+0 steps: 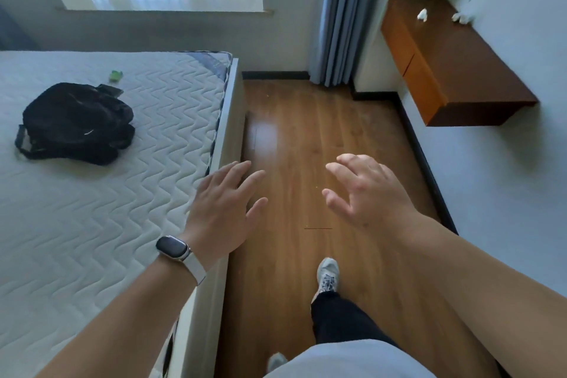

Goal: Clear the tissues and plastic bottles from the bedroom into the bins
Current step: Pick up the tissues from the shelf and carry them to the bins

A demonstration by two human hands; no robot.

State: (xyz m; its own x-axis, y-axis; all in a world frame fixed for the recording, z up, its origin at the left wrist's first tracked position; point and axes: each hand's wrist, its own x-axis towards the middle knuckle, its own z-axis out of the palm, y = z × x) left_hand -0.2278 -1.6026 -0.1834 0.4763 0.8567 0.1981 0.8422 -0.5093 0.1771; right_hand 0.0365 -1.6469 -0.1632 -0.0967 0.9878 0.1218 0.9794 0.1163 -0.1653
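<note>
L hand [225,202] is out front w/ fingers straight and spread, palm down, holding nothing, over the right edge of the mattress [92,224]; whether it touches can't be told. A dark-faced watch [173,248] on a pale strap sits on that wrist. R hand [368,193] is also empty, fingers spread and slightly bent, above the wood floor [291,132]. Task items: a crumpled white tissue [422,14] lies on top of the brown wall cabinet [460,70] near its far end, approx mid-width; a 2nd tissue [459,17] sits at the far corner by the wall-side edge. On the mattress, a black backpack [76,124] lies toward the left side, and a small green item [115,75], type unclear, is near the far edge. Grey shoe [328,275] on the floor; blue-grey curtain [343,15] hangs beyond the cabinet.
</note>
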